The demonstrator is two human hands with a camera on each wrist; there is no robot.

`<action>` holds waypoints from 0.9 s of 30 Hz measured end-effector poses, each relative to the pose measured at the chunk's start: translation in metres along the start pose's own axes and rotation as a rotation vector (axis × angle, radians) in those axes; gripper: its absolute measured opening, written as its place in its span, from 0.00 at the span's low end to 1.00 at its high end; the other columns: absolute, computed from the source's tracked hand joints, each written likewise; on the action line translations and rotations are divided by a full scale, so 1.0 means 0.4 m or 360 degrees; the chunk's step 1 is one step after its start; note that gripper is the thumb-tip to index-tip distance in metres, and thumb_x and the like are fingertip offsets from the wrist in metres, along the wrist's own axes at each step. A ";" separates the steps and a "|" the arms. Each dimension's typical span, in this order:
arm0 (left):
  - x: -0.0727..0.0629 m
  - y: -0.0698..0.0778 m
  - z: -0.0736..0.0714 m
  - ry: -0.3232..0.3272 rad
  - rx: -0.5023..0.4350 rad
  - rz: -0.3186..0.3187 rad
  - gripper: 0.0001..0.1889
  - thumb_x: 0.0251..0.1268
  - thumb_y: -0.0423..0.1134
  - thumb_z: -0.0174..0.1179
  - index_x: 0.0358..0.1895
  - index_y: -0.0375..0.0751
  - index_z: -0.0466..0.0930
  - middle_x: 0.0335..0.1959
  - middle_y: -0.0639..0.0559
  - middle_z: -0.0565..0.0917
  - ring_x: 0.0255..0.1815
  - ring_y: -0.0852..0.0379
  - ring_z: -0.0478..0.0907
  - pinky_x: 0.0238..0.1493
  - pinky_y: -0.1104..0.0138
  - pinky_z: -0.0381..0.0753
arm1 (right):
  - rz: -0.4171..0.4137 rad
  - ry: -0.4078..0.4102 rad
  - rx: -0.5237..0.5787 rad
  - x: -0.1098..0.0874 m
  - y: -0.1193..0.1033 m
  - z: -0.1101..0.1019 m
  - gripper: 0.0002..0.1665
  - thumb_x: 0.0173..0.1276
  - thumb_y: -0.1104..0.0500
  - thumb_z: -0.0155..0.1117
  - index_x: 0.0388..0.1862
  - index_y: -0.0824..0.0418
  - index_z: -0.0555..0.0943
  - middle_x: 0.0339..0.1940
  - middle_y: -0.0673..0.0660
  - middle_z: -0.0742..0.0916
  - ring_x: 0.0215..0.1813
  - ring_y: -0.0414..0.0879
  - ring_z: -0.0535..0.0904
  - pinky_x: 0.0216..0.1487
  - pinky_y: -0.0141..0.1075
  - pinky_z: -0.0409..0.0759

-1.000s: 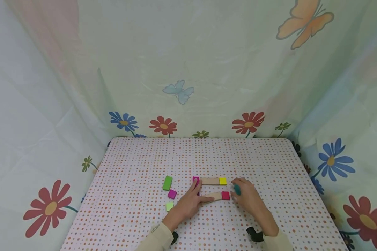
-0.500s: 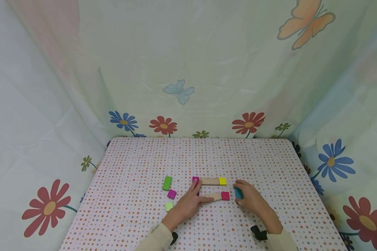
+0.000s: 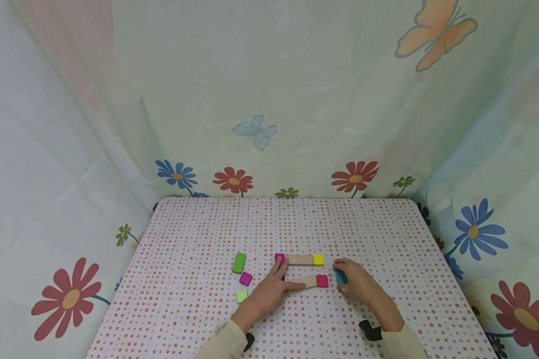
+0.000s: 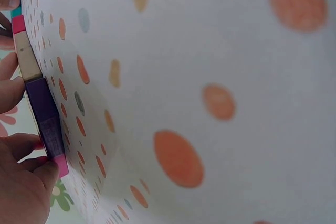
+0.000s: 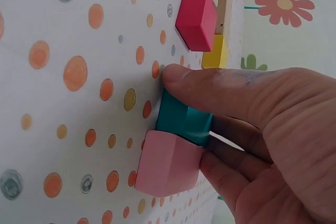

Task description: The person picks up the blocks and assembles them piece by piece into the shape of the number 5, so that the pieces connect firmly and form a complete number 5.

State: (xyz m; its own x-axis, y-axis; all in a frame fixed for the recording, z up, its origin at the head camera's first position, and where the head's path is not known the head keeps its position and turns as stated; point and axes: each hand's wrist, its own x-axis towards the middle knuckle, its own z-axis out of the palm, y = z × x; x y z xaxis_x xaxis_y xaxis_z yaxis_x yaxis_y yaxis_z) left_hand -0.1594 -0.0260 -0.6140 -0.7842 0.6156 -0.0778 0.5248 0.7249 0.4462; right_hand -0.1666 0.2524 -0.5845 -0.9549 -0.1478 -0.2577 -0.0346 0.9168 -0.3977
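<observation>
My left hand (image 3: pixel 267 290) stays over the left end of a block arrangement, its forefinger at a magenta block (image 4: pixel 61 165) and its thumb by a wooden block (image 4: pixel 27 59). Between them lies a purple block (image 4: pixel 44 106), mostly covered by the hand in the head view. The wooden pieces run right from it, one ending in a yellow block (image 3: pixel 318 260), the other in a red block (image 3: pixel 322 281). Right of these, my right hand (image 3: pixel 364 285) pinches a teal block (image 5: pixel 181 116) by thumb and fingers. A pale pink block (image 5: pixel 167 163) stands against the teal one.
Left of the left hand lie a green block (image 3: pixel 239 263), a separate magenta block (image 3: pixel 245 278) and a light green block (image 3: pixel 242 296). A dotted cloth covers the table (image 3: pixel 197 234). Flowered curtains (image 3: pixel 296 99) hang behind it and at both sides.
My right hand has shifted slightly right and toward me, with more of the teal block showing. During the last half second it barely moves. The left hand and the other blocks keep their places.
</observation>
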 end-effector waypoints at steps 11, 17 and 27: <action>-0.001 0.003 -0.002 0.0002 -0.0024 0.0007 0.27 0.81 0.32 0.55 0.69 0.73 0.80 0.89 0.38 0.50 0.90 0.36 0.46 0.82 0.50 0.70 | -0.0030 0.0039 -0.0001 0.007 0.004 -0.005 0.34 0.60 0.65 0.82 0.65 0.71 0.82 0.70 0.68 0.82 0.72 0.69 0.77 0.70 0.62 0.79; 0.001 0.001 0.002 -0.0003 -0.0025 -0.0002 0.27 0.81 0.32 0.55 0.69 0.73 0.80 0.89 0.39 0.49 0.90 0.36 0.45 0.82 0.49 0.69 | -0.0130 0.0194 0.0020 -0.004 0.005 -0.007 0.32 0.60 0.61 0.83 0.62 0.72 0.83 0.67 0.69 0.83 0.69 0.68 0.80 0.68 0.59 0.82; 0.003 -0.006 0.011 0.0002 -0.0050 -0.0013 0.25 0.82 0.35 0.54 0.68 0.74 0.81 0.89 0.41 0.49 0.90 0.37 0.44 0.81 0.47 0.69 | -0.0253 0.0295 -0.0019 -0.072 -0.019 -0.005 0.32 0.59 0.54 0.84 0.58 0.69 0.86 0.63 0.65 0.85 0.66 0.66 0.81 0.66 0.59 0.83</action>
State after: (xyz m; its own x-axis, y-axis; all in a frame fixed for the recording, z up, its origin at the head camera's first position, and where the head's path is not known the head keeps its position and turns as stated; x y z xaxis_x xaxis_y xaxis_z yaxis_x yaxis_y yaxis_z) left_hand -0.1600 -0.0257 -0.6188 -0.7888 0.6094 -0.0801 0.5078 0.7196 0.4736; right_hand -0.1396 0.2504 -0.5721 -0.9749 -0.2210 -0.0262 -0.1912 0.8920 -0.4095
